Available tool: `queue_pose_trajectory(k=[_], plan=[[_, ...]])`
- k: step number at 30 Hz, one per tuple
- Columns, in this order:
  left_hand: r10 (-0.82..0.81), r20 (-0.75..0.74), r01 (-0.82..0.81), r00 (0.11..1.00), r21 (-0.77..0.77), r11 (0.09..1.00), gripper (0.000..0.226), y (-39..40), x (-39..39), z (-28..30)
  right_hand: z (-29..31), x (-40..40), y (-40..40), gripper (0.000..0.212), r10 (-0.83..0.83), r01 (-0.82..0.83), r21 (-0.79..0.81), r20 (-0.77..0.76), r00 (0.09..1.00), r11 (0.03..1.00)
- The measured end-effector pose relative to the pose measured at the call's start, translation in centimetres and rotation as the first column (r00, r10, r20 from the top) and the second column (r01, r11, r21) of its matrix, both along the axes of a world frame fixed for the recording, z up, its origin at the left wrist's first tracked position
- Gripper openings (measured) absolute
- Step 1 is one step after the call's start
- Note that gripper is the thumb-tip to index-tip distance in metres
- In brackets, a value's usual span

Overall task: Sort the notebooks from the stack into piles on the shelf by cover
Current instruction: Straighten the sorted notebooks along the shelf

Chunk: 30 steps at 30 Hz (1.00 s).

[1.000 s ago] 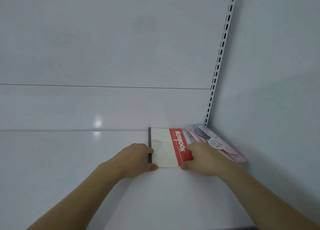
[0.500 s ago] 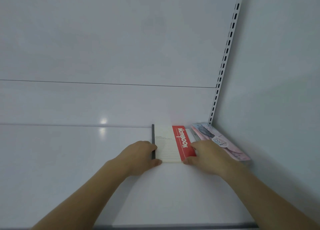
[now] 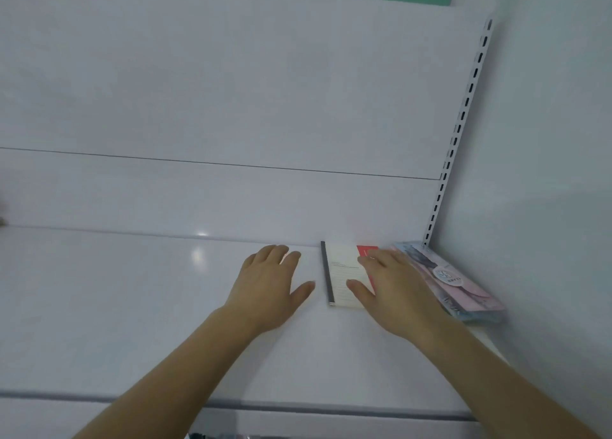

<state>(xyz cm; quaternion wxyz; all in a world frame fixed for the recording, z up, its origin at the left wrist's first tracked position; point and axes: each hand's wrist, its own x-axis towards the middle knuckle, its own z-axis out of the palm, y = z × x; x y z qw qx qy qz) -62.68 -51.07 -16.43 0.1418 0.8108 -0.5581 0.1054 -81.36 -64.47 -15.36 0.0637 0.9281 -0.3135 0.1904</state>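
Notebook (image 3: 342,273) with red band lies flat; right hand (image 3: 397,289) spread over it, left hand (image 3: 268,289) spread at nine o'clock, apart; pink pile (image 3: 463,286) at three o'clock.

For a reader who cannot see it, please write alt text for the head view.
Two open hands reach over a white shelf: the left hand beside a red and white notebook, the right hand above it. A pile of pink notebooks lies in the right corner.
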Motion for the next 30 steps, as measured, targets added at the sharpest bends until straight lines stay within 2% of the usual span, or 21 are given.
queue_pose_trajectory(k=[5, 11, 22, 30], plan=[[0.092, 0.053, -0.09, 0.994, -0.037, 0.995, 0.07, 7.0, 3.5, 0.9, 1.0, 4.7, 5.8, 0.064, 0.063, -0.061, 0.062, -0.034, 0.997, 0.996], [0.215, 0.052, -0.214, 0.975, -0.028, 0.977, 0.072, 18.8, 10.1, 1.7, 1.5, 13.1, 16.9, 0.081, 0.108, -0.097, 0.165, -0.059, 0.992, 0.982], [0.464, -0.015, -0.464, 0.886, -0.066, 0.883, 0.071, 40.0, 22.9, 1.9, 1.7, 30.3, 35.3, 0.081, 0.401, -0.388, 0.161, -0.059, 0.914, 0.908], [0.552, 0.028, -0.545, 0.834, -0.12, 0.83, 0.065, 46.8, 33.8, 3.9, 3.0, 43.6, 41.5, 0.077, 0.511, -0.509, 0.108, 0.005, 0.859, 0.854]])
